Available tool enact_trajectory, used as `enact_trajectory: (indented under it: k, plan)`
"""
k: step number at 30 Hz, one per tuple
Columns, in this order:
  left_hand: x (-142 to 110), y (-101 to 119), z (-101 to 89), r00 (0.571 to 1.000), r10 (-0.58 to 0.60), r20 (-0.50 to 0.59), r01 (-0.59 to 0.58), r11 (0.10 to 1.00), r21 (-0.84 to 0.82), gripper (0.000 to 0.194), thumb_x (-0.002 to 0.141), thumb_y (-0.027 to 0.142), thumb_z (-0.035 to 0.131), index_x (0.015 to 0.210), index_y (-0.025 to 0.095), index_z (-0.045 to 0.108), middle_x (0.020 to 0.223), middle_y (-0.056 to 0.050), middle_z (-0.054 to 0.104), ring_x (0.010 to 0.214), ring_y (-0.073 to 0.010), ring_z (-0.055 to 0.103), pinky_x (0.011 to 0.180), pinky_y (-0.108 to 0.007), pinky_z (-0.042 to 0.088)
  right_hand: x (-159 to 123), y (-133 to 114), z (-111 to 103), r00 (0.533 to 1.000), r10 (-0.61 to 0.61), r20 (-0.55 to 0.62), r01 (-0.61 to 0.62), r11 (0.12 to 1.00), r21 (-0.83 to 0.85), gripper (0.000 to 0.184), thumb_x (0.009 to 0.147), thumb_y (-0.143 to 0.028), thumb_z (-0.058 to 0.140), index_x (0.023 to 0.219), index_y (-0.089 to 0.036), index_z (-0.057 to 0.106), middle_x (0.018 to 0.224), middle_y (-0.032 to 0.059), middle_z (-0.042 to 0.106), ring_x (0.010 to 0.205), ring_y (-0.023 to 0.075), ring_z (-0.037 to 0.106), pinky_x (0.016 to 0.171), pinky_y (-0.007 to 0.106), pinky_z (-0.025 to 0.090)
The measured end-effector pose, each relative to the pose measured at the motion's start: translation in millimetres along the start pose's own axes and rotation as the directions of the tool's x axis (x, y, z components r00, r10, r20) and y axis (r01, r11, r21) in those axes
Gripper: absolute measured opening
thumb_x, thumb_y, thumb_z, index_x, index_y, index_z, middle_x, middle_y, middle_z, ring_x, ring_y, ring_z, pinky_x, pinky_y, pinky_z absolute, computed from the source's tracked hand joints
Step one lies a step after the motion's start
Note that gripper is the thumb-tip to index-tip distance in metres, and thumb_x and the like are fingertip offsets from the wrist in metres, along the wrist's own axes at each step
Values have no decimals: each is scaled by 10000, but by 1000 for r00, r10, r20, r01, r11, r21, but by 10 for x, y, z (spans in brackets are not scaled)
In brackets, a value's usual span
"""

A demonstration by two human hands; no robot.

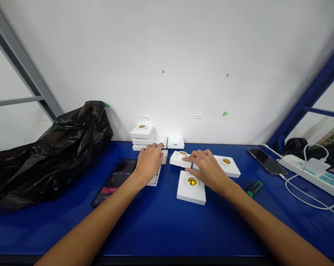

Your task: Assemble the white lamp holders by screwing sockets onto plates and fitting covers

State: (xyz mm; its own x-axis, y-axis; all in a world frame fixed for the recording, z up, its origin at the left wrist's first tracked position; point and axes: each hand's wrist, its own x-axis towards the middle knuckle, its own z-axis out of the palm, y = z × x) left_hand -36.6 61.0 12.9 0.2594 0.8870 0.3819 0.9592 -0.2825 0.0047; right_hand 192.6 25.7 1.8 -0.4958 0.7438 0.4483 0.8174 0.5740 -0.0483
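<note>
My left hand (149, 162) lies palm down on flat white back plates (155, 179) near a stack of white square lamp holders (141, 136); its fingers are stretched out and hold nothing. My right hand (208, 168) rests with fingers extended over a white lamp holder (179, 158) with a brass socket, touching its top. A second lamp holder (191, 190) sits just in front of that hand, and a third (227, 164) lies to its right.
A phone showing a timer (114, 181) lies left of my left hand. A crumpled black plastic bag (45, 155) fills the left side. A green-handled screwdriver (254, 188), another phone (266, 161) and a white power strip (310, 173) with cables sit right.
</note>
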Motion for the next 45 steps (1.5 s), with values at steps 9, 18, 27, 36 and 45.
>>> enact_trajectory:
  k: [9, 18, 27, 36, 45]
  plan:
    - [12, -60, 60, 999, -40, 26, 40, 999, -8, 334, 1019, 146, 472, 1334, 155, 582, 1128, -156, 722, 1088, -354, 660, 869, -434, 479, -4, -15, -13, 999, 20, 34, -21, 1000, 23, 158, 988, -236, 625, 1093, -212, 740, 1048, 76, 754, 1006, 277, 657, 916, 461, 428]
    - [-33, 147, -145, 973, 24, -230, -76, 973, -220, 345, 1015, 182, 560, 1356, 216, 518, 1157, -82, 701, 1115, -297, 623, 941, -419, 472, 14, -69, -9, 969, 240, -59, -193, 885, 424, 184, 1011, -293, 551, 1174, -276, 636, 1040, 35, 727, 1020, 253, 644, 923, 448, 427]
    - [-299, 474, -105, 886, 125, -447, -380, 749, -544, 224, 1021, 248, 585, 1243, 262, 561, 1244, -61, 675, 1200, -244, 598, 1069, -406, 422, 112, -8, -13, 860, 446, 250, -318, 83, 945, 428, 832, -582, 710, 1015, -196, 674, 671, -26, 599, 629, 150, 546, 633, 301, 420]
    - [-321, 628, -29, 949, -31, 313, 285, -340, -896, 417, 1007, 575, 487, 1066, 168, 555, 904, -89, 668, 679, -195, 668, 610, -328, 562, 84, 81, -66, 865, 370, 338, -352, -31, 936, 342, 904, -524, 669, 977, -194, 722, 821, 51, 699, 711, 169, 602, 673, 315, 488]
    - [-387, 698, 75, 903, 33, 429, 380, -529, -759, 514, 976, 634, 536, 1033, 124, 569, 743, -82, 676, 549, -192, 650, 457, -268, 488, 84, 25, -46, 876, 355, 327, -379, 87, 921, 357, 940, -518, 601, 1078, -223, 746, 914, 57, 739, 839, 200, 668, 779, 358, 541]
